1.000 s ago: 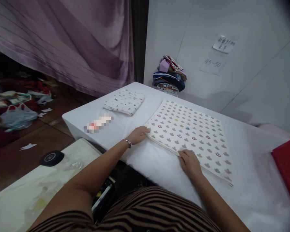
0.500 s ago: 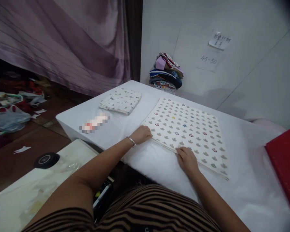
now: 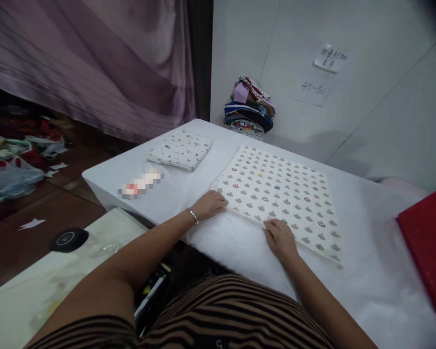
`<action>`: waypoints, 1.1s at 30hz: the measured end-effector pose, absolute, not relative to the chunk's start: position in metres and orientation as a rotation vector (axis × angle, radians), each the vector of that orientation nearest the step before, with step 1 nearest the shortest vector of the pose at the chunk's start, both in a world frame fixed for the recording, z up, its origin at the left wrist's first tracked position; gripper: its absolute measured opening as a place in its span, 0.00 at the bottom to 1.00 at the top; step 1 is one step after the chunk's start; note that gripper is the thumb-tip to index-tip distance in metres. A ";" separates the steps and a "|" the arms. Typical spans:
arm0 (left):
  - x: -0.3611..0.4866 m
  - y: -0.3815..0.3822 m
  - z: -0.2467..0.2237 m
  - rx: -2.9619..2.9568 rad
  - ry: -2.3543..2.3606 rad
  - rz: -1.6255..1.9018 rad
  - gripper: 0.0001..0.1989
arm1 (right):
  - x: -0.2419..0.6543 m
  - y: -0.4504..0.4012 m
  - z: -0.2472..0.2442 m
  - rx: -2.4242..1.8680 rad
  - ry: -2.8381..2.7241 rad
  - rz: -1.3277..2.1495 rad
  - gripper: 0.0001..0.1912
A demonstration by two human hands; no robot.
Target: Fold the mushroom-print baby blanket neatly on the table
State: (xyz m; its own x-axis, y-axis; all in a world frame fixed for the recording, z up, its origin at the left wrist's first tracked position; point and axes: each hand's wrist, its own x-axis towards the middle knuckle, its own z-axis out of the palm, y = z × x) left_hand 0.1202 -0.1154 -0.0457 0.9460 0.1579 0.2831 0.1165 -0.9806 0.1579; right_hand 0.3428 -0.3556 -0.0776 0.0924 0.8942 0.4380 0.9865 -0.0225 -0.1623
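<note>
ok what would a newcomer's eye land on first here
Probably the patterned cloth spread on the white table, its near edge under both hands. Next, the red object at the right edge, then the pile of clothes by the wall.

The patterned cloth (image 3: 276, 194) (cream, folded) lies flat.

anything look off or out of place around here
White scraps lie loose on the floor beside a plastic bag, looking like dropped litter. The patterned cloth under both hands lies flat, with no visible stain or tear.
</note>
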 end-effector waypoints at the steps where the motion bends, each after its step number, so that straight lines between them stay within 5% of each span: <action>1: 0.120 -0.115 -0.046 2.970 0.211 0.447 0.10 | 0.343 -0.356 -0.078 -1.961 -1.844 -0.298 0.13; 15: 0.146 -0.107 -0.035 3.172 0.243 0.665 0.11 | 0.343 -0.356 -0.077 -1.985 -1.834 -0.267 0.14; 33: 0.123 -0.119 -0.042 3.248 0.160 0.431 0.09 | 0.344 -0.357 -0.077 -1.967 -1.824 -0.270 0.14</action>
